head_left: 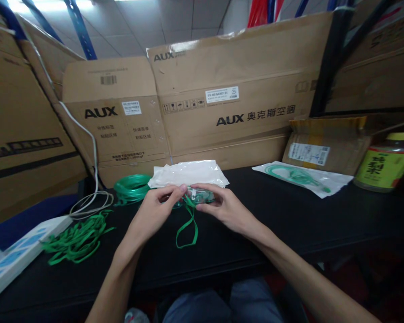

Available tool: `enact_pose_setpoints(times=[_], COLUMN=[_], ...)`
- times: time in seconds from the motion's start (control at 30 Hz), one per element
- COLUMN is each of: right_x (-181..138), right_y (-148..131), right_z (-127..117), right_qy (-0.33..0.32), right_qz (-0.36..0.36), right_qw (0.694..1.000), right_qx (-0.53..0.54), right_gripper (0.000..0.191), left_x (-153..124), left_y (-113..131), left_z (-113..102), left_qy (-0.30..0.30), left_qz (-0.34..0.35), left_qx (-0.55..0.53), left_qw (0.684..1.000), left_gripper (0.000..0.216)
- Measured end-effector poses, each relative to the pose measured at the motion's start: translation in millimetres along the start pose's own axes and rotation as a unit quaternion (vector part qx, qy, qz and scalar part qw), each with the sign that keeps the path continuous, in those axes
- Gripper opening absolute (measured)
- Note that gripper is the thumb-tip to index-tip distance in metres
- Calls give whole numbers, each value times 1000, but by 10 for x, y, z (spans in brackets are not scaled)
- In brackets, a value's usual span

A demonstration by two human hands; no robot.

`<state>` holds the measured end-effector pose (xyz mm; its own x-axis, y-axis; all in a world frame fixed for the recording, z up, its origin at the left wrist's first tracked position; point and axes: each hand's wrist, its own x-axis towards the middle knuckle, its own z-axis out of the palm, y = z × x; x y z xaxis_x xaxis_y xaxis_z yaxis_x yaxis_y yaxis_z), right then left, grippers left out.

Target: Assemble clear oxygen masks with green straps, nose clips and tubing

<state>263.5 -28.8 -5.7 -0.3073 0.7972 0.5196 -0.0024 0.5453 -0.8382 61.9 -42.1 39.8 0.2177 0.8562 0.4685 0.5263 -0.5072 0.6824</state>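
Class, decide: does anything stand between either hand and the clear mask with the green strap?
Nothing visible does. The left hand and right hand both touch the clear mask directly; its green strap hangs below them, and the plastic bags lie behind it.

1 head-worn view, facing forward and down, near the table (289, 215)

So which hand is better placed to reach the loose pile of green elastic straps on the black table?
Probably the left hand: the pile of green elastic straps lies on its side, while the right hand pinches the clear plastic mask farther away.
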Motion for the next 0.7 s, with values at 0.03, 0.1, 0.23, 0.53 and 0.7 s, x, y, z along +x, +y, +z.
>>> enact_pose_setpoints(times=[0.03,0.1,0.23,0.53,0.7], right_x=[-2,-5,-5,-1,-26], right_y=[-4,-25,-87,-113,-157], right_z=[0,5,23,19,30], right_qy=[2,-2,4,59,65], right_qz=[-1,4,28,-14,-88], right_qw=[1000,1000,999,998,993], right_qx=[-5,-1,31,25,-50], right_gripper=[44,44,44,40,31], left_x=[3,7,0,-7,-8], left_y=[-11,-28,-14,0,-22], left_z=[2,5,6,21,14], left_qy=[-10,-22,-22,-70,-70], left_qz=[0,-2,1,-56,-78], left_qx=[-5,-16,-29,-115,-181], left_qw=[1000,1000,999,989,978], left_gripper=[42,36,32,42,37])
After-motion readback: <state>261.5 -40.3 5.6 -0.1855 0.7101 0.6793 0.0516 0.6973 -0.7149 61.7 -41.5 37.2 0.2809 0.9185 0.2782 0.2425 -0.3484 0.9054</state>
